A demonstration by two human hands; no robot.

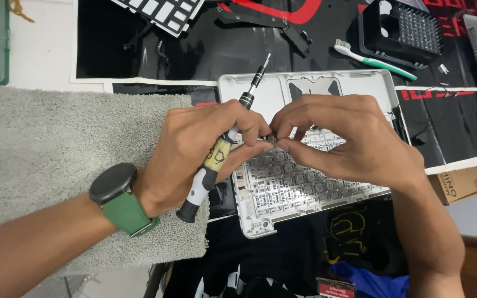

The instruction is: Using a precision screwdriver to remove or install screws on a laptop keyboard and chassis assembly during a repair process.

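Over the silver laptop top case [305, 88] on the bench, my two hands meet, fingertips almost touching. My left hand [194, 146] is curled around a precision screwdriver [219, 152] — its black-and-white handle runs down through my palm, the butt end pokes out below my wrist side, and the thin metal shaft points up and away past my knuckles. My left thumb and forefinger also pinch at a tiny dark metal part [271, 139]. My right hand [349, 138] comes in from the other side, fingers bent and pressed together, pinching that same little part between thumb and fingertips. What the part is exactly — too small to tell.

The part hangs just above the perforated keyboard frame [293, 187] of the case, whose underside faces up with rows of small cut-outs. The case lies on a black printed mat [139, 49]. On my left wrist sits a watch with a green strap [120, 198], and that forearm rests over a grey towel [56, 154] just beside the case.

Farther back on the mat: a toothbrush with a green and white handle [376, 62], a black perforated tray [401, 30] just behind it, and a keyboard piece with white keys [158, 12]. A small cardboard box [458, 185] sits near my right forearm, at the mat's edge.
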